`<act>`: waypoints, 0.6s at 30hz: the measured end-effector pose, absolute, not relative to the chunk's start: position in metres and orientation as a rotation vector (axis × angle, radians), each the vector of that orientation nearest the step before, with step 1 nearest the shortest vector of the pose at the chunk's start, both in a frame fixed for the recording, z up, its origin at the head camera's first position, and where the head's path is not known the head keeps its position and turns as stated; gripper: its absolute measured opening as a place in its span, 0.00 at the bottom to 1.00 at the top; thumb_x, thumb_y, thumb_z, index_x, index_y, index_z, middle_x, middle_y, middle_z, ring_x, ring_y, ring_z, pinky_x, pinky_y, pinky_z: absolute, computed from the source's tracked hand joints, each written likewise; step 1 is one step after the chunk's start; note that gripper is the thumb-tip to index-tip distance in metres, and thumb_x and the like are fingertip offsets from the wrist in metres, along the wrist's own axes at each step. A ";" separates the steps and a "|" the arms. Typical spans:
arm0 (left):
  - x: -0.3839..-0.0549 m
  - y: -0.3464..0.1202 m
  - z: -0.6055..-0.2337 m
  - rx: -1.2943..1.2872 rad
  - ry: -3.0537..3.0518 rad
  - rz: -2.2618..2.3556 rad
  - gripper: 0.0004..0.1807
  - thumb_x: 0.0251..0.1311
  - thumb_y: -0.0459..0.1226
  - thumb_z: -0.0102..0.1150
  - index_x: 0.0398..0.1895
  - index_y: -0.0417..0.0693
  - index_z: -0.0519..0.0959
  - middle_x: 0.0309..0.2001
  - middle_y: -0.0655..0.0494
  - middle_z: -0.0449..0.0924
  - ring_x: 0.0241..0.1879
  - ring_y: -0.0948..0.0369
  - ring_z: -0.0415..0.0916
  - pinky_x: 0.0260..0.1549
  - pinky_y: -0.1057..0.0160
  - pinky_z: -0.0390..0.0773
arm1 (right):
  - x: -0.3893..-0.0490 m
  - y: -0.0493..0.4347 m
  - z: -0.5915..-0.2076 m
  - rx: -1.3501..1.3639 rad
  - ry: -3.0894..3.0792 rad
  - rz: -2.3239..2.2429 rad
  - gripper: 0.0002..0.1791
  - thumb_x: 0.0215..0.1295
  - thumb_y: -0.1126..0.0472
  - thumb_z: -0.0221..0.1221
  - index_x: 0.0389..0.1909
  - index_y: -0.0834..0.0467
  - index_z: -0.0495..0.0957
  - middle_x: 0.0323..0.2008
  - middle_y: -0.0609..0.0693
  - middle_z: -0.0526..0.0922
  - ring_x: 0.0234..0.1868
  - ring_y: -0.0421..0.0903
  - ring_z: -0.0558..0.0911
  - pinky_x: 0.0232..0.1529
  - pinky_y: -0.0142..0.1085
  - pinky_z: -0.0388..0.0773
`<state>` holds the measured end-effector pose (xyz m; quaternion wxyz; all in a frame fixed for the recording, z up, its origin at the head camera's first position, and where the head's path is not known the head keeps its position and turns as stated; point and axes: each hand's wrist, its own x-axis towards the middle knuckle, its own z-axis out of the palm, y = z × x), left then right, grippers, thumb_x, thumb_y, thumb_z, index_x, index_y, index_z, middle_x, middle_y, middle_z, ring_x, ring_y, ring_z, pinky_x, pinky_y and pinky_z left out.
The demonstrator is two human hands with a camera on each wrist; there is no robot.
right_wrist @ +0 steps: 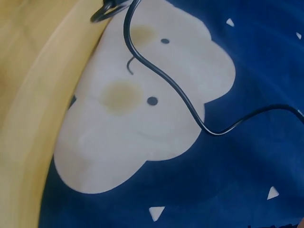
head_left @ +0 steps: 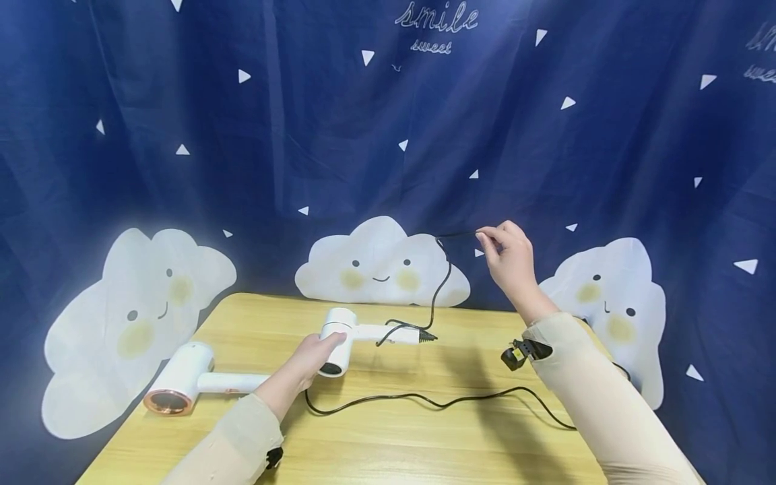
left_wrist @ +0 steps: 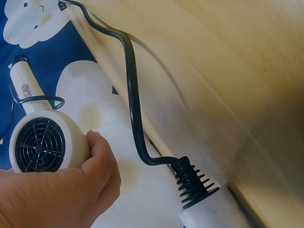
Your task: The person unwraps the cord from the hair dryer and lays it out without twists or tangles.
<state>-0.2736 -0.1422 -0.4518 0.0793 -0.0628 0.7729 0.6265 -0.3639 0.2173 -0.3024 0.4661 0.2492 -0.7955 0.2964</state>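
A white hair dryer [head_left: 339, 320] is held above the table by my left hand [head_left: 314, 355], which grips it round the barrel with the thumb on top. Its handle points right. A black cord [head_left: 448, 273] loops about that handle and rises to my right hand [head_left: 511, 261], whose thumb and fingertips pinch it. Seen from the left wrist, the barrel shows a dark round grille [left_wrist: 40, 145]. A larger white hair dryer [head_left: 182, 377] with a copper-coloured rim lies at the table's left side; its handle end is hidden behind my left arm. The right wrist view shows the cord [right_wrist: 175, 85] but barely any hand.
Another length of black cord [head_left: 418, 396] snakes across the wooden table [head_left: 376, 444] and passes under my right forearm. Behind the table hangs a blue curtain [head_left: 339, 101] with white clouds and triangles.
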 end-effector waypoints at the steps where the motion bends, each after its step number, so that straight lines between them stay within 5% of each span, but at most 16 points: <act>1: -0.273 -0.142 -0.452 -0.188 2.313 1.869 0.27 0.67 0.53 0.55 0.48 0.35 0.74 0.40 0.47 0.78 0.35 0.56 0.76 0.37 0.62 0.76 | -0.365 0.219 -0.303 0.590 -1.965 0.725 0.06 0.66 0.67 0.65 0.37 0.66 0.87 0.23 0.54 0.70 0.28 0.49 0.68 0.32 0.42 0.62; 18: -0.278 -0.147 -0.449 -0.135 2.249 1.900 0.25 0.68 0.52 0.54 0.46 0.36 0.75 0.38 0.48 0.79 0.35 0.56 0.76 0.38 0.62 0.76 | -0.385 0.249 -0.346 0.440 -2.088 0.716 0.06 0.66 0.66 0.64 0.36 0.67 0.86 0.23 0.53 0.69 0.27 0.51 0.68 0.32 0.41 0.61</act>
